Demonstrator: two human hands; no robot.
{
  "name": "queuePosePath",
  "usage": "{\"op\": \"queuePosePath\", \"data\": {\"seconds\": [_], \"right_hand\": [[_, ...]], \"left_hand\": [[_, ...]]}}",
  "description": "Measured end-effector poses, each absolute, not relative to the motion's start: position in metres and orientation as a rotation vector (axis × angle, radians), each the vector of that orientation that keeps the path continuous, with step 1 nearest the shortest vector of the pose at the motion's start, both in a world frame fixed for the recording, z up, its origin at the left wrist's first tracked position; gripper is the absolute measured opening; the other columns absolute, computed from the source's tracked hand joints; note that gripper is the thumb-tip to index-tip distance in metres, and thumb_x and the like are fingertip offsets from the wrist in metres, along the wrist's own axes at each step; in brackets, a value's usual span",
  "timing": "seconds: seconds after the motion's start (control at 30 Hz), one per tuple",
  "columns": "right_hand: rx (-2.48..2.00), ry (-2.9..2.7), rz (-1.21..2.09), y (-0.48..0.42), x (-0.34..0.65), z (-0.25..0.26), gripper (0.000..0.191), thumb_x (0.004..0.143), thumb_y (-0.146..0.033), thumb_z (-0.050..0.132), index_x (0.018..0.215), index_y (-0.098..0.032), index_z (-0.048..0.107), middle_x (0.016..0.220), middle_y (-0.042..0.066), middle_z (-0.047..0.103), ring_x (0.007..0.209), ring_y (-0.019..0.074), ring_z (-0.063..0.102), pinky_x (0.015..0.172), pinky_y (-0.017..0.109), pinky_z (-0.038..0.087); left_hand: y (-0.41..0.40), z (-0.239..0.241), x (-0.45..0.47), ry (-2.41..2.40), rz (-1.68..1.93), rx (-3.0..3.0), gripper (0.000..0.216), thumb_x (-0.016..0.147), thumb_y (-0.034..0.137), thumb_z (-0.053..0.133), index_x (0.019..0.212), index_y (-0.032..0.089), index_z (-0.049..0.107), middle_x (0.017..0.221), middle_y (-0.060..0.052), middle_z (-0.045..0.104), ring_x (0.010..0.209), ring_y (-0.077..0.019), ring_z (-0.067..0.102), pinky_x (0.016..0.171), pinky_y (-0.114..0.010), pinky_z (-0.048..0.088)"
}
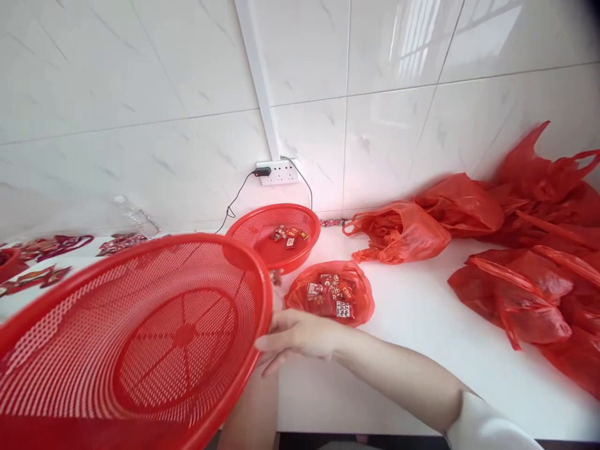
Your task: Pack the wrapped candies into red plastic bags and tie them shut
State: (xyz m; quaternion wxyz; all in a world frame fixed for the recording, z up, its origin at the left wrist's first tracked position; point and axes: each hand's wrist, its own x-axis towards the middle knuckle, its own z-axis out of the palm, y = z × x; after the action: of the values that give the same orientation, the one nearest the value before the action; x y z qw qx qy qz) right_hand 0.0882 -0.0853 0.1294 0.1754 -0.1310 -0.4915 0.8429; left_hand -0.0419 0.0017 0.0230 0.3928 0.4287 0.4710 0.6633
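Basket (185, 334), big, red, mesh, up in front of the person at left, above the worktop (403, 387). Tilted, inside facing the camera, spoked ring in the base; left and bottom edges run out of view. Right hand (300, 334) at its right rim: fingers grasping the rim, thumb against the edge. Right arm comes in from lower right, white sleeve (487, 425) at the elbow. Left hand (278, 299) mostly hidden behind the basket's right rim, forearm coming up from bottom middle; can't tell if its fingers are clenched or released.

Just behind: smaller basket (241, 232), also red, upright on the worktop near the wall (309, 131), small wrapped packets (290, 234) in it. To its front right, open plastic bag (368, 303), red, with red packets (328, 294) inside, some labels white. Right hand is near this bag.

Right side: several red plastic bags (520, 281) heaped, one smaller bag (403, 231) nearer the middle. Far left: flat colourful packets (32, 278), clear bottle (138, 215) lying near the wall. Power strip (280, 173) on the wall, black plug (262, 171) in it.
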Motion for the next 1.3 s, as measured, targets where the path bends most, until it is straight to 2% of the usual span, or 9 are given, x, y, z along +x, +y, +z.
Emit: {"op": "queuePosePath", "data": {"seconds": [0.17,0.37,0.57,0.63,0.8,0.87,0.93,1.07,1.3], "right_hand": [[-0.443,-1.427,2.566,-0.092,0.022,0.098,0.032,0.058,-0.048,0.084,0.061,-0.024,0.063,0.061,-0.001,0.064,0.066,0.0188,0.069,0.066,0.034,0.060],[-0.547,-1.448,2.502,-0.082,-0.046,0.067,0.028,0.070,-0.043,0.076,0.068,-0.021,0.059,0.064,0.000,0.062,0.070,0.0199,0.066,0.065,0.037,0.058],[-0.647,-1.598,1.934,-0.081,-0.001,0.070,0.028,0.078,-0.041,0.070,0.100,-0.027,0.060,0.110,0.002,0.065,0.107,0.0253,0.062,0.091,0.038,0.052],[-0.597,-1.812,1.501,-0.078,0.046,0.075,0.013,0.088,-0.038,0.056,0.095,-0.029,0.063,0.116,0.004,0.065,0.110,0.0242,0.061,0.096,0.037,0.048],[-1.272,-1.773,0.376,-0.049,0.164,0.064,0.034,0.087,-0.032,0.054,0.119,-0.020,0.056,0.136,0.015,0.052,0.132,0.0310,0.041,0.109,0.053,0.030],[-1.555,-1.702,0.269,-0.035,0.199,0.054,0.044,0.080,-0.030,0.061,0.121,-0.015,0.055,0.135,0.021,0.052,0.129,0.0362,0.043,0.105,0.057,0.031],[-1.677,-1.704,0.451,-0.024,0.226,0.048,0.026,0.080,-0.026,0.057,0.103,-0.016,0.062,0.109,0.016,0.067,0.106,0.0326,0.061,0.093,0.051,0.043],[-1.401,-1.556,0.811,-0.012,0.260,0.068,0.014,0.081,-0.032,0.057,0.083,-0.019,0.061,0.079,0.005,0.069,0.073,0.0207,0.065,0.070,0.034,0.050],[-0.968,-1.181,0.877,-0.006,0.268,0.137,0.023,0.079,-0.042,0.065,0.078,-0.020,0.058,0.085,0.004,0.070,0.085,0.0178,0.066,0.082,0.032,0.049]], "left_hand": [[0.010,0.015,-0.049,1.201,1.880,0.929,0.012,0.085,0.030,0.049,0.089,0.019,0.052,0.077,-0.003,0.062,0.054,-0.0092,0.049,0.054,-0.025,0.040],[0.010,0.007,-0.043,1.383,1.897,0.983,0.016,0.070,0.030,0.047,0.084,0.022,0.043,0.075,0.001,0.061,0.049,-0.0094,0.047,0.052,-0.024,0.037],[0.001,0.015,-0.039,1.703,1.493,1.269,0.006,0.073,0.025,0.051,0.078,0.022,0.052,0.073,-0.001,0.062,0.068,-0.0163,0.059,0.069,-0.029,0.044],[-0.003,0.023,-0.042,1.832,1.241,1.383,0.007,0.074,0.029,0.055,0.078,0.023,0.055,0.078,-0.004,0.065,0.077,-0.0200,0.062,0.074,-0.031,0.043],[-0.023,0.040,-0.047,2.007,0.796,1.542,0.037,0.058,0.049,0.074,0.074,0.021,0.055,0.089,-0.012,0.068,0.083,-0.0289,0.064,0.068,-0.032,0.041],[-0.035,0.046,-0.047,2.041,0.530,1.700,0.031,0.063,0.046,0.071,0.070,0.022,0.054,0.082,-0.010,0.069,0.080,-0.0277,0.064,0.062,-0.030,0.038],[-0.047,0.054,-0.046,2.078,0.374,1.812,0.021,0.075,0.041,0.060,0.066,0.023,0.053,0.075,-0.007,0.068,0.074,-0.0248,0.063,0.058,-0.029,0.034],[-0.061,0.086,-0.045,2.159,0.662,1.823,0.027,0.084,0.041,0.051,0.064,0.023,0.053,0.066,-0.003,0.063,0.064,-0.0202,0.056,0.056,-0.029,0.031],[-0.052,0.143,-0.038,1.759,1.628,1.500,0.017,0.075,0.034,0.064,0.067,0.020,0.057,0.071,0.001,0.061,0.065,-0.0144,0.054,0.064,-0.025,0.040]]}}
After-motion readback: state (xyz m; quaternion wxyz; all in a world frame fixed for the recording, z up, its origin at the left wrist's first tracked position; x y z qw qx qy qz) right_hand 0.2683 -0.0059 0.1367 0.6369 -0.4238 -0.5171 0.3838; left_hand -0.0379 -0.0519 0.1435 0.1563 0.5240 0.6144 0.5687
